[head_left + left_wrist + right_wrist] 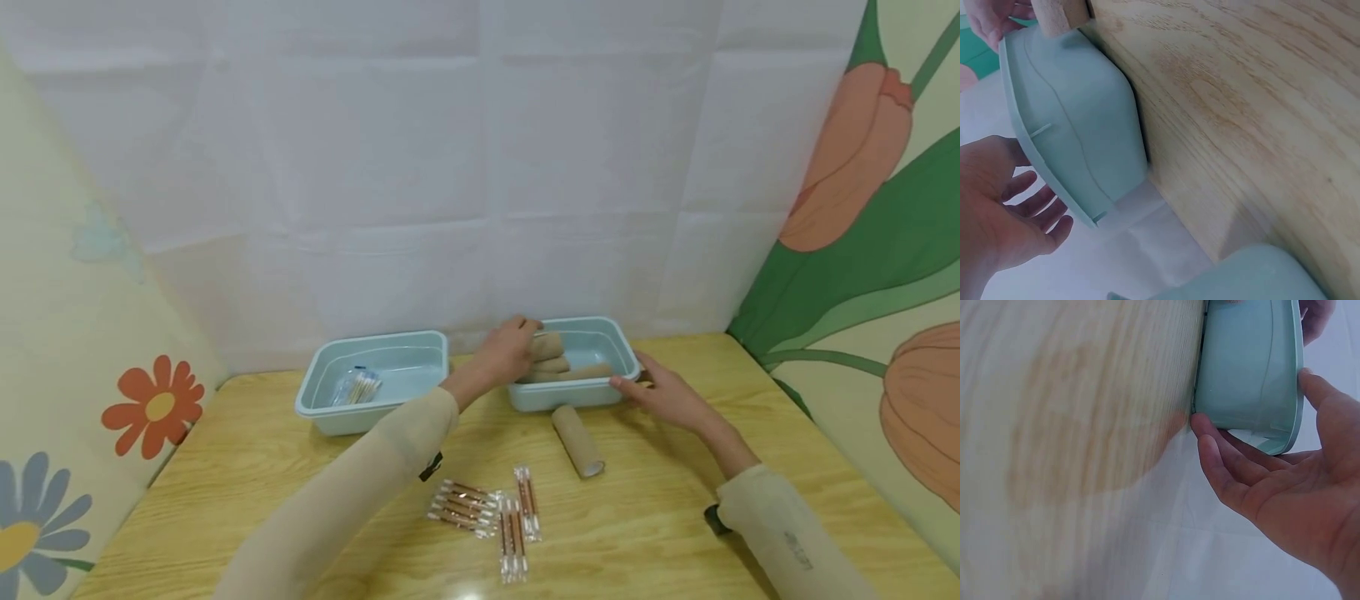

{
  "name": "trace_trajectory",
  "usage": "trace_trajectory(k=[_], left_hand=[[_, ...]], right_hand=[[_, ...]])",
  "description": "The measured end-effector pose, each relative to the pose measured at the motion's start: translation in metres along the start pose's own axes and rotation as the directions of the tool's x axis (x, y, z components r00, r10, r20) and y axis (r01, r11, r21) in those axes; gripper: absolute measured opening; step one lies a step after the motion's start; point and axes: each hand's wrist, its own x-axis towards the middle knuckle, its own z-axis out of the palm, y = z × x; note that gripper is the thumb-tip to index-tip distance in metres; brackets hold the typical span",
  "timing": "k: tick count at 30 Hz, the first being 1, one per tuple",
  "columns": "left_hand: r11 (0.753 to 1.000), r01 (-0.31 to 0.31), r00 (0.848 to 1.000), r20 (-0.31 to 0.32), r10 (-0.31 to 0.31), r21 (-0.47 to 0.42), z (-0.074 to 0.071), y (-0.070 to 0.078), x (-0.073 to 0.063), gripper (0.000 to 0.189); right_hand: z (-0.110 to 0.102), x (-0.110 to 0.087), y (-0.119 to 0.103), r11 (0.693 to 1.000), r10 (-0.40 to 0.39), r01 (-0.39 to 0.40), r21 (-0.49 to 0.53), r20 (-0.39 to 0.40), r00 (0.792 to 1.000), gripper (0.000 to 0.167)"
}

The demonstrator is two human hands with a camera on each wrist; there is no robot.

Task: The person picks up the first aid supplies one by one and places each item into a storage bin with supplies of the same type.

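Observation:
My left hand (pixel 510 348) reaches over the left end of a light blue plastic basin (pixel 566 396). In the left wrist view its thumb goes behind the rim, with the curled fingers (pixel 1038 209) round the corner. At the basin's other end my right hand (pixel 663 393) grips the rim, thumb on the edge and fingers (pixel 1229 465) along the outer wall. Several brown cardboard tubes (pixel 551 364) lie inside, toward the left end and partly hidden by my left hand. One more cardboard tube (pixel 576 442) lies on the table just in front of the basin.
A second light blue basin (pixel 408 379) stands to the left, holding a clear packet of cotton swabs (pixel 358 386). Several wrapped swabs with brown sticks (pixel 465 506) lie on the wooden table (pixel 637 525) between my forearms. A white cloth (pixel 360 183) hangs behind.

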Motion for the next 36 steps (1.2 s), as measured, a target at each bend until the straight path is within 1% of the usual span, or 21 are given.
trace_trajectory(k=[7, 10, 13, 15, 19, 21, 23, 26, 28, 31, 36], left_hand=[[0.997, -0.05, 0.996, -0.074, 0.045, -0.06, -0.006, -0.001, -0.014, 0.047], [0.994, -0.072, 0.993, -0.1, 0.063, -0.086, -0.011, 0.003, -0.023, 0.047], [0.991, -0.102, 0.988, -0.121, 0.091, -0.091, -0.017, 0.01, -0.032, 0.047], [0.988, -0.133, 0.983, -0.138, 0.122, -0.077, -0.019, 0.015, -0.038, 0.046], [0.977, -0.211, 0.963, -0.182, 0.201, -0.041, -0.016, 0.022, -0.048, 0.044], [0.97, -0.237, 0.955, -0.195, 0.223, -0.05, -0.014, 0.026, -0.053, 0.043], [0.967, -0.246, 0.953, -0.201, 0.228, -0.065, -0.011, 0.03, -0.057, 0.042], [0.96, -0.26, 0.949, -0.212, 0.234, -0.104, -0.008, 0.038, -0.06, 0.042], [0.956, -0.273, 0.945, -0.215, 0.244, -0.112, -0.006, 0.043, -0.06, 0.041], [0.95, -0.294, 0.94, -0.211, 0.268, -0.103, -0.004, 0.05, -0.058, 0.04], [0.943, -0.323, 0.935, -0.183, 0.305, -0.077, -0.002, 0.057, -0.058, 0.037]], right_hand=[[0.001, 0.002, 0.002, 1.0, 0.0, 0.0, 0.014, 0.01, 1.0, 0.073], [0.001, 0.002, 0.003, 1.0, 0.001, -0.001, 0.013, 0.013, 1.0, 0.074], [-0.001, 0.004, 0.003, 1.0, 0.001, -0.001, 0.021, 0.015, 1.0, 0.075], [-0.001, 0.005, 0.004, 1.0, 0.003, -0.003, 0.026, 0.012, 1.0, 0.075], [-0.002, 0.006, 0.005, 0.999, 0.004, -0.005, 0.034, 0.011, 1.0, 0.074], [-0.002, 0.005, 0.007, 0.999, 0.007, -0.007, 0.031, 0.015, 1.0, 0.073], [-0.004, 0.005, 0.008, 1.0, 0.012, -0.013, 0.024, 0.021, 1.0, 0.074], [-0.007, 0.006, 0.01, 1.0, 0.026, -0.027, 0.012, 0.016, 1.0, 0.076], [-0.01, 0.007, 0.01, 0.999, 0.035, -0.035, 0.008, 0.013, 0.999, 0.077], [-0.012, 0.009, 0.01, 0.999, 0.049, -0.049, 0.015, 0.009, 0.999, 0.077], [-0.014, 0.01, 0.011, 0.998, 0.051, -0.051, 0.022, 0.017, 0.999, 0.077]])
